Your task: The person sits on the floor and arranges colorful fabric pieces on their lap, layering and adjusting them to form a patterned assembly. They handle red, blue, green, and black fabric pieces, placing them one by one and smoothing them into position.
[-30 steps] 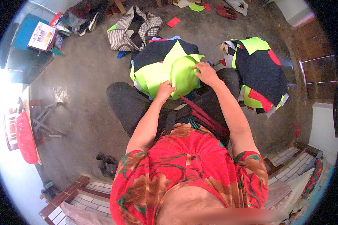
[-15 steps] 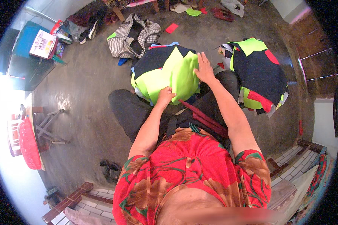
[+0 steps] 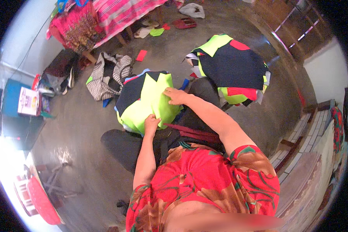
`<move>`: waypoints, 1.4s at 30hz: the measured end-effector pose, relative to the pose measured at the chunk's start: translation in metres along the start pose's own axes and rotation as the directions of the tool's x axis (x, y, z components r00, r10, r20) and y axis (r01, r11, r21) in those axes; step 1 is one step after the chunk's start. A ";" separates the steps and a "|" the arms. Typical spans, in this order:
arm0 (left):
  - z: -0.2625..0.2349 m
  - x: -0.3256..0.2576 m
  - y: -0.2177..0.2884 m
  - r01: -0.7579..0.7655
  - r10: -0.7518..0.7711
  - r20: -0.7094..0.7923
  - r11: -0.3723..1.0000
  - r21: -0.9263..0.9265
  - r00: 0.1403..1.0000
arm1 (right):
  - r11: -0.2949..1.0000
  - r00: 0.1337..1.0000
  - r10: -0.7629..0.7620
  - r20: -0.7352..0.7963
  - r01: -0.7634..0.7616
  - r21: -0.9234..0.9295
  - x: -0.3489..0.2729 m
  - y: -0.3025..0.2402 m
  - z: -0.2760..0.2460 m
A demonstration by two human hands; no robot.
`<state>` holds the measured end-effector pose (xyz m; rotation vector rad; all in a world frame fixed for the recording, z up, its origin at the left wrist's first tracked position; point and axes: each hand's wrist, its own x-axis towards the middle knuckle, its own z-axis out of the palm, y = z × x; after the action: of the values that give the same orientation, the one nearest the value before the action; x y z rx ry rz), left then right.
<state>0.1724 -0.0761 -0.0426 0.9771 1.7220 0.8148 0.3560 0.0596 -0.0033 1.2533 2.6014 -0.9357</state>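
The near edge of a lime-green cloth piece [image 3: 141, 112] appears to be pinched between the thumb and bent fingers of the left hand [image 3: 152, 124]. The right side of the same piece is touched by the right hand [image 3: 176, 96], whose fingers are loosely bent over it; whether any cloth is gripped there cannot be told. The lime-green piece is spread over the top of a bundle just beyond the lap, where a dark navy cloth [image 3: 133, 95] is partly covered by it. Between the forearms, a dark red strip [image 3: 195, 133] is seen lying across the black trousers [image 3: 121, 147].

To the right of this bundle, and apart from it, a second cloth bundle [image 3: 234, 67] is topped by navy fabric, with lime-green and red pieces shown at its edges. Just beyond the nearer bundle, to the left, a checked bag [image 3: 101, 80] is slumped on the floor [image 3: 85, 127]. A red scrap [image 3: 141, 55] is seen near the bag. Farther off, a table is draped with a pink striped tablecloth [image 3: 121, 15].
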 end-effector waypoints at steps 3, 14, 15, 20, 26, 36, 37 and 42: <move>0.000 -0.002 0.006 -0.024 0.028 -0.030 0.992 0.120 0.999 | 1.000 1.000 0.011 -0.008 -0.011 0.003 -0.002 0.001 0.000; -0.001 -0.013 0.015 0.030 0.133 -0.195 0.749 0.661 0.972 | 0.984 0.896 -0.045 -0.442 0.116 0.135 -0.010 -0.004 -0.007; -0.001 -0.013 0.014 0.028 0.136 -0.194 0.748 0.663 0.972 | 0.978 0.881 -0.044 -0.470 0.135 0.161 -0.015 -0.007 -0.013; -0.001 -0.015 0.016 0.038 0.127 -0.199 0.748 0.663 0.972 | 0.948 0.716 -0.141 -0.684 0.298 0.116 -0.053 -0.016 -0.055; -0.002 -0.015 0.015 0.052 0.103 -0.199 0.759 0.648 0.975 | 0.998 0.440 -0.058 -0.896 0.014 -0.057 -0.117 0.032 -0.153; 0.001 -0.009 0.013 0.040 0.123 -0.206 0.766 0.642 0.971 | 0.805 0.354 0.284 -0.891 -0.592 0.021 -0.157 0.196 -0.189; 0.000 -0.009 0.012 0.050 0.110 -0.208 0.768 0.639 0.972 | 0.803 0.363 0.289 -0.886 -0.595 0.018 -0.156 0.197 -0.190; -0.004 -0.004 0.000 0.042 0.102 -0.202 0.795 0.605 0.974 | 0.731 0.292 0.416 -0.861 -0.671 0.126 -0.151 0.190 -0.195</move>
<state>0.1699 -0.0797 -0.0402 1.3793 2.2411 0.3875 0.6271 0.1588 0.1142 2.7927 2.2080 0.3175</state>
